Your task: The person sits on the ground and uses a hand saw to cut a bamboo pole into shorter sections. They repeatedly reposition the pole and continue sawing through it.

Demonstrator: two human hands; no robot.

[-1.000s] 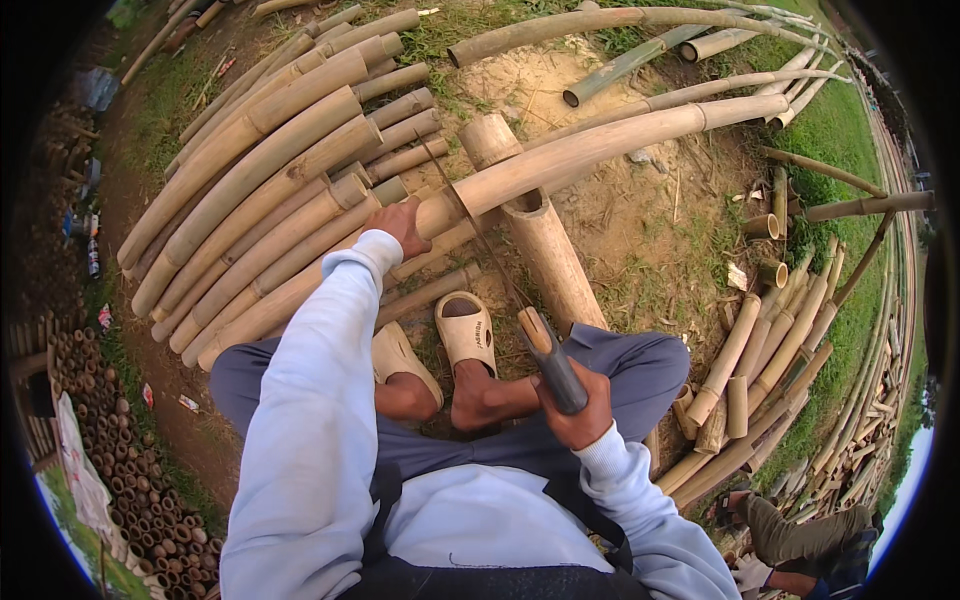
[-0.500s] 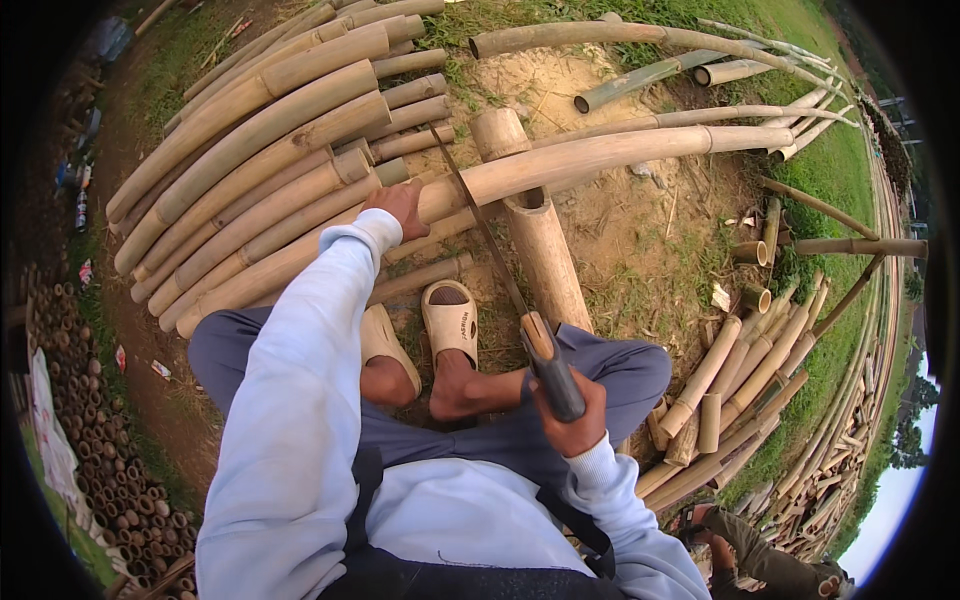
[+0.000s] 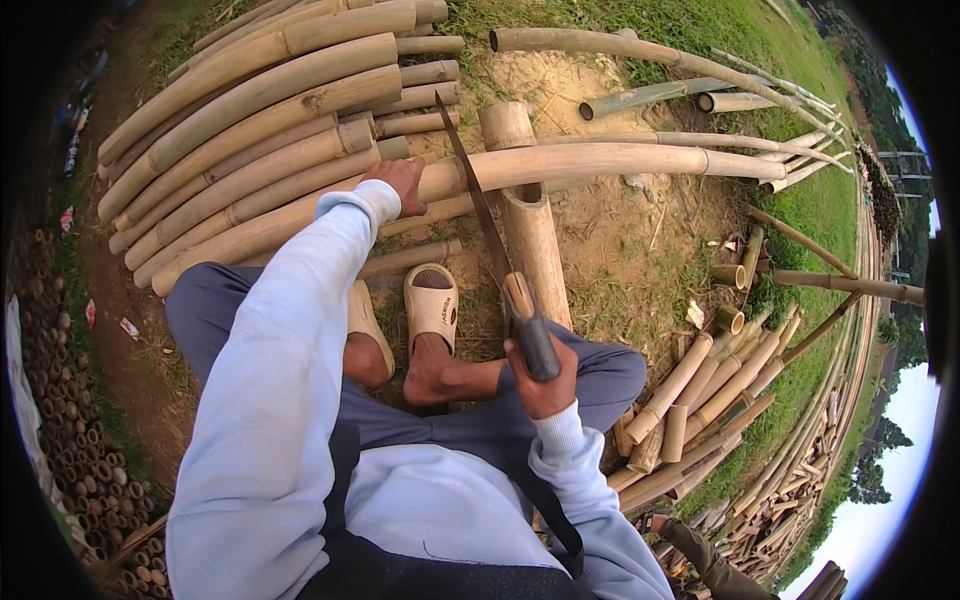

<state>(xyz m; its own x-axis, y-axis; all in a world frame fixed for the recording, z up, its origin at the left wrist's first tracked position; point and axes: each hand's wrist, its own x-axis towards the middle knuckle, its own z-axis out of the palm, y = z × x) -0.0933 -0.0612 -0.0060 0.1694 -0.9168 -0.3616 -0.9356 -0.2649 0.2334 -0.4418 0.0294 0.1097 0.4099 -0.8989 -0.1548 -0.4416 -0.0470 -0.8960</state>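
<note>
In my right hand (image 3: 546,382) is the dark handle of a hand saw (image 3: 531,328), fingers wrapped round it. The long blade points away from me and lies against the near side of a long bamboo pole (image 3: 600,165). My left hand (image 3: 400,188) grips this pole just left of the blade. Right of the blade, the pole rests across a thick bamboo log (image 3: 532,255) that has an opening cut in its top. Both my feet, in beige clogs (image 3: 432,305), are set on the ground below the pole.
Several bamboo poles (image 3: 270,130) lie stacked at the left. Short cut pieces (image 3: 690,400) are heaped at the right, beside a bamboo post frame (image 3: 850,285). More poles (image 3: 650,95) stretch out at the far right. Another person's sleeved arm (image 3: 715,565) shows at the lower right.
The whole view has turned slightly, shifting my lap and the short pieces leftward. Both hands keep their grips, and the saw blade still lies against the pole.
</note>
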